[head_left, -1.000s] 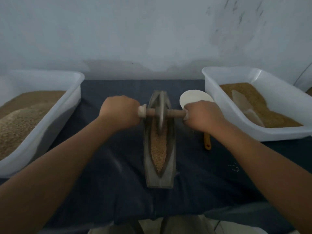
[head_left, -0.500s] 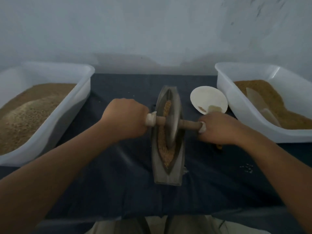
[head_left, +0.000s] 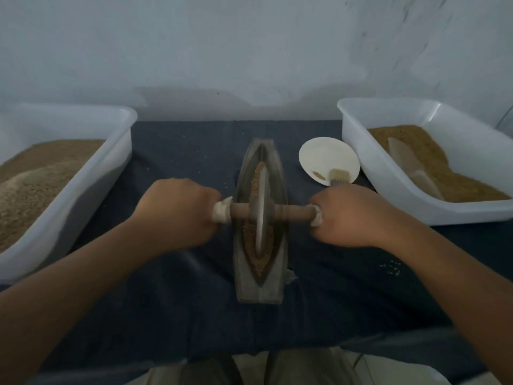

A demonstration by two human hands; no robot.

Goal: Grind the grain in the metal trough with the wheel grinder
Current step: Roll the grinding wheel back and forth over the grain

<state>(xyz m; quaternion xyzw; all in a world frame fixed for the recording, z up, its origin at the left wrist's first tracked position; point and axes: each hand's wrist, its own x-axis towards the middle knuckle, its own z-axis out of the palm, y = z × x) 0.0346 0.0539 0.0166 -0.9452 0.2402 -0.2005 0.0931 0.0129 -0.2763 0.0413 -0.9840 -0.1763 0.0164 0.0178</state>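
Between the left tub (head_left: 91, 190) and the right tub (head_left: 388, 190), on the dark cloth of the bench (head_left: 172, 301), the metal trough (head_left: 259, 290) lies with its long axis pointing straight away from the person. One tip is near the body and the other points toward the wall. The grain (head_left: 258, 266) sits in the narrow groove as a brown strip, both beyond the wheel and on its near side. The wheel grinder (head_left: 261, 226) stands on its edge in the groove, at about the middle of the trough. Its wooden axle (head_left: 294, 213) crosses the trough at a right angle, from left to right.

The left hand (head_left: 177, 215) is closed in a fist around the left end of the axle, and the right hand (head_left: 352, 218) grips the right end in the same way. The hands are just beside the trough, one on each side, and neither seems nearer to it than the other.

I judge that the grinding is under way. The coming move must follow the long axis of the trough, away from the body or back toward it; which of the two, I cannot tell. Because the axle lies across this line, both hands should travel together. Otherwise the wheel may twist in the groove, climb its wall and throw grain onto the cloth.
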